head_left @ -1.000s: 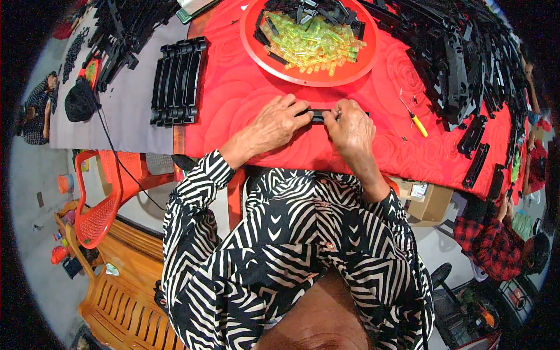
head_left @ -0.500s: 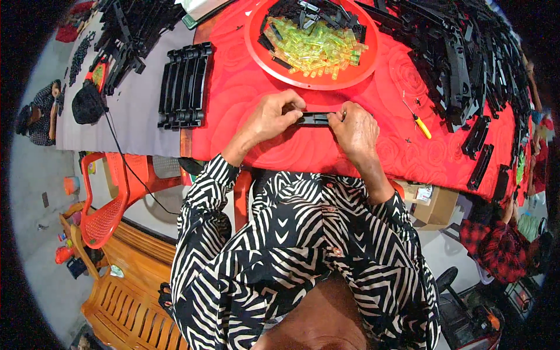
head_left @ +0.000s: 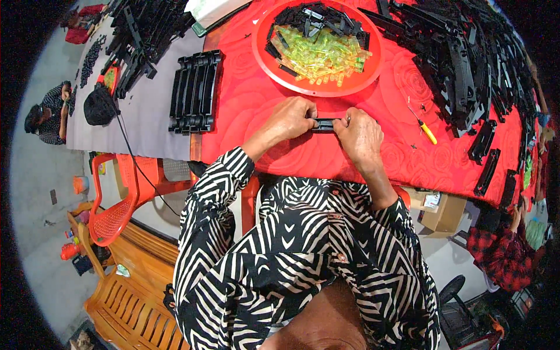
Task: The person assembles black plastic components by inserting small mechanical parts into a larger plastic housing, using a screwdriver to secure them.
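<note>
A long black plastic piece point(head_left: 325, 125) lies crosswise between my hands, just above or on the red cloth. My left hand point(head_left: 293, 118) pinches its left end with bent fingers. At its right end, the fingers of my right hand point(head_left: 359, 135) are closed on it too. Only the middle of the piece shows, as my fingers cover both ends. Beyond my hands stands a round red tray point(head_left: 315, 92) holding a heap of yellow-green translucent pieces point(head_left: 322, 53) and small black parts point(head_left: 312, 20).
A row of joined black strips point(head_left: 195, 93) lies to the left. Black plastic parts point(head_left: 455, 76) are heaped at the right, another pile point(head_left: 137, 46) at the far left. A yellow-handled tool point(head_left: 428, 132) rests right of my hands. A red chair point(head_left: 122, 204) stands below the table's left side.
The whole view has shifted slightly, with the table lying a little lower and further right. My hands have come closer together along the black piece, covering more of it.
</note>
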`<action>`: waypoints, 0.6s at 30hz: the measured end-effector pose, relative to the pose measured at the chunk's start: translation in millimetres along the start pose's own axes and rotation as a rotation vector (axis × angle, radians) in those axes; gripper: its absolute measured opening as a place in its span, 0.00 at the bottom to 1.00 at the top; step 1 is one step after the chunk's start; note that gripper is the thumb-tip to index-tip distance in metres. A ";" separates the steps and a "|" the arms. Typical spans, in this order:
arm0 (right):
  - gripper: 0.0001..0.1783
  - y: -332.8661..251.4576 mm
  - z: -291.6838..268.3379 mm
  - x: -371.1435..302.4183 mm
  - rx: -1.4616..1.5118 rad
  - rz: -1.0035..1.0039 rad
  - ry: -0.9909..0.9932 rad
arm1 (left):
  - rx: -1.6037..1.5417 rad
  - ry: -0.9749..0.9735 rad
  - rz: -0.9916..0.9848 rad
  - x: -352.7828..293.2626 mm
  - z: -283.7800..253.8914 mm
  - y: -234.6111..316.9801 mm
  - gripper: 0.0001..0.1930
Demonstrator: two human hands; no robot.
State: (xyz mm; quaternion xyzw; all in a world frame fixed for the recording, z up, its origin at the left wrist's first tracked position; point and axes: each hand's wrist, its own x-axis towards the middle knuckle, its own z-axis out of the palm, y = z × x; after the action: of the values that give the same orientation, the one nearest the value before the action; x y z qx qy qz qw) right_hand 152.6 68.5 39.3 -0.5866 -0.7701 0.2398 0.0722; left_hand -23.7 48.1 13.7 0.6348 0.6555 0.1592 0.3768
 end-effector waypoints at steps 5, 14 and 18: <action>0.14 3.7 3.2 0.3 0.062 0.009 0.073 | -0.033 -0.065 -0.006 2.7 -2.8 5.9 0.10; 0.13 2.9 5.0 -0.1 0.027 0.006 0.059 | 0.157 -0.094 0.005 11.2 -0.3 11.9 0.15; 0.12 3.0 9.5 -1.2 0.034 0.017 0.093 | 0.195 -0.124 -0.052 15.4 -0.7 17.7 0.17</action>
State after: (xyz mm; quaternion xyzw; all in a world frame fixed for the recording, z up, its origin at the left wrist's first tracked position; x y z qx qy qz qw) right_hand 151.9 65.2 29.9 -0.6022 -0.7569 0.2259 0.1158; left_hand -10.2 65.4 21.9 0.6600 0.6594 0.0454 0.3572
